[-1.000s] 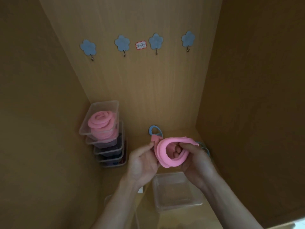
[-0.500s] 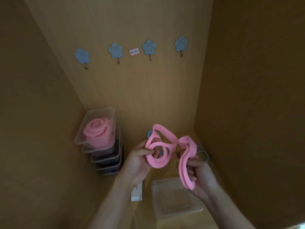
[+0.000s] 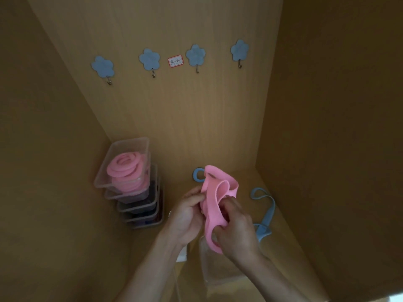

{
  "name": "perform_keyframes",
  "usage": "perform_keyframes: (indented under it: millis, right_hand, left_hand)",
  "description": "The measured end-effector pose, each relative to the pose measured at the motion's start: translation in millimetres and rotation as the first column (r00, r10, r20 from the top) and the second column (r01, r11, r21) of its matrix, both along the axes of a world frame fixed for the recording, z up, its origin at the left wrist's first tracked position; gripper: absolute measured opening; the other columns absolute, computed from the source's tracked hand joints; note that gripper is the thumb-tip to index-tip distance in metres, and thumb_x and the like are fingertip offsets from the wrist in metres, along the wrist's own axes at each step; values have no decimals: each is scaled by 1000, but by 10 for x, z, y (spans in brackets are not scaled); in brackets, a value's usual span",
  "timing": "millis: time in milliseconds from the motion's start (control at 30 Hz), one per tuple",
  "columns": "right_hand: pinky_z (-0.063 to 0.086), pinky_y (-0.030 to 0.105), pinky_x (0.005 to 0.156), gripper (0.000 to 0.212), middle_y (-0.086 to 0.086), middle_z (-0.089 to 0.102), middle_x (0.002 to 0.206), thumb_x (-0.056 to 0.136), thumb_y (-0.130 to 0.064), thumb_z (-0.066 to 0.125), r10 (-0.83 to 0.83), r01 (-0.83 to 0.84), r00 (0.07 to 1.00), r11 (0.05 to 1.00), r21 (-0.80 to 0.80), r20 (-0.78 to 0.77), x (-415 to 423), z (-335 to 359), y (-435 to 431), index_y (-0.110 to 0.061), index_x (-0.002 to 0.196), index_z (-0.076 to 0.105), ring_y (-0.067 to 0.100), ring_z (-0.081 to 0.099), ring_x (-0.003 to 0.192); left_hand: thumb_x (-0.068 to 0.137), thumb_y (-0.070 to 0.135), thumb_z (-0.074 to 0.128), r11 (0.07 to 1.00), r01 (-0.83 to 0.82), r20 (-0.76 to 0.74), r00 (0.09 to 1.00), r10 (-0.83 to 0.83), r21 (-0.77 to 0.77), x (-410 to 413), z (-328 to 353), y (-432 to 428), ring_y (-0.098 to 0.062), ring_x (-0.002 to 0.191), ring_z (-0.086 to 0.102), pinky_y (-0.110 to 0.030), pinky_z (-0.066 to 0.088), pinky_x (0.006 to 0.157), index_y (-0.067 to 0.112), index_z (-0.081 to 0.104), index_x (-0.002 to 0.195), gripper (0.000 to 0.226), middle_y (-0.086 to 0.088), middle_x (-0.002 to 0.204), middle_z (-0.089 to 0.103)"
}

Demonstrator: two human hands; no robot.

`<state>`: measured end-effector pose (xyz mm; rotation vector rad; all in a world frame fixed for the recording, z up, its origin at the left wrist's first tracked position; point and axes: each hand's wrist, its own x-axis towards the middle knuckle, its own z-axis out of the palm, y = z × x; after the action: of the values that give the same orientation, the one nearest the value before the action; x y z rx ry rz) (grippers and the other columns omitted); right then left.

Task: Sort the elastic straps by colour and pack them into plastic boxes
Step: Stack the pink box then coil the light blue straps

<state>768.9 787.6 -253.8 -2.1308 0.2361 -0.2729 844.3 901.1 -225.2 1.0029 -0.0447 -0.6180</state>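
Pink is the colour you are handling: the pink elastic strap (image 3: 214, 199) is bunched in loose folds between your two hands, held in the air above the shelf (image 3: 246, 182). Your left hand (image 3: 185, 216) pinches the upper folds from the left. Your right hand (image 3: 236, 233) has its fingers curled round the lower run from the right. The hands are close together, nearly touching, and both are clamped on this one strap.

The strap's long axis runs from high at the back down toward you. Its lowest loop hangs just over the far rim of the clear plastic box (image 3: 218, 275), which sits on the shelf under your wrists, toward the front edge. That box therefore lies straight down and a little toward you, and your right hand is the nearer one.

The stack of plastic boxes (image 3: 141, 211) stands in the back left corner of the shelf. Its top box (image 3: 130, 142) holds coiled pink straps (image 3: 125, 165). It lies to the left and away from you, on your left hand's side.

Since the strap is folded rather than coiled, you will probably need to wind it tighter before it sits flat in either box.

A light blue strap (image 3: 265, 214) lies along the right edge of the shelf, just beside your right hand. A blue loop (image 3: 197, 174) rests at the back edge, behind the pink folds.
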Motion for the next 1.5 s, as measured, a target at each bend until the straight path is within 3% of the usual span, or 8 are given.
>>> perform_keyframes:
  millis: [100, 233, 467, 767, 967, 1133, 1333, 1500]
  right_hand:
    - [47, 34, 63, 43, -13, 56, 98, 65, -13, 55, 51, -43, 997, 992, -120, 65, -14, 8, -10, -22, 107, 60, 16, 56, 80]
    - [44, 16, 57, 42, -13, 68, 76, 70, 8, 50, -93, 50, 987, 952, 303, 128, -53, 161, -104, -24, 90, 68, 1, 60, 64]
    - [35, 18, 41, 30, -3, 59, 55, 95, 7, 48, -368, 269, 925, 469, 841, -91, 56, 447, -605, -11, 97, 72, 8, 47, 45]
    - [33, 17, 41, 33, -7, 57, 54, 95, 5, 44, -462, 289, 877, 290, 912, -131, 95, 625, -867, -17, 94, 69, 5, 44, 46]
    - [26, 15, 34, 35, -9, 41, 44, 97, 8, 39, -427, 271, 895, 296, 916, -127, 74, 610, -776, -15, 84, 62, 2, 33, 35]
    - [24, 17, 32, 34, -5, 42, 46, 96, 10, 42, -366, 188, 930, 370, 910, -43, 58, 501, -671, -12, 95, 67, 4, 30, 35]
    - [42, 15, 48, 35, -6, 65, 57, 80, 19, 52, -187, 88, 976, 806, 585, 110, -65, 389, -370, -10, 87, 71, 2, 55, 48]
    - [50, 18, 61, 51, 3, 73, 81, 71, 19, 53, 68, -111, 991, 899, 424, 116, -160, 281, -16, -22, 95, 72, 6, 67, 69]
  left_hand:
    - [94, 4, 50, 999, -7, 33, 999, 5, 39, 29, -6, 29, -26, 96, 66, -31, 55, 78, -2, 67, 120, 32, -18, 106, 70]
    - [89, 11, 52, 991, -30, 57, 998, 23, 129, 169, 33, 213, -30, 89, 70, -42, 59, 73, 1, 69, 107, 27, -20, 102, 72]
    - [100, -1, 38, 947, -180, 80, 983, 164, 265, 383, 5, 643, -15, 51, 44, -23, 45, 49, -7, 64, 96, 27, -10, 65, 40]
    - [95, 7, 58, 724, -255, 321, 946, 49, 641, 301, -22, 694, -18, 53, 51, -32, 42, 65, -7, 70, 81, 23, -12, 63, 61]
    - [77, 12, 63, 964, -57, 72, 997, 39, 260, 143, 40, 621, -15, 63, 49, -26, 38, 64, -14, 70, 105, 38, -18, 81, 60]
    - [76, -8, 54, 987, 135, -47, 990, -132, 88, 31, 53, 557, -15, 73, 54, -26, 52, 72, -14, 71, 108, 36, -19, 95, 68]
    - [81, 16, 70, 974, 210, -58, 977, -205, 85, -49, -25, 374, -21, 90, 65, -36, 55, 87, -12, 64, 123, 50, -19, 107, 67]
    - [81, 34, 73, 970, 162, -58, 986, -154, 181, -108, -47, 191, -35, 112, 61, -48, 47, 101, -4, 63, 128, 61, -25, 124, 64]
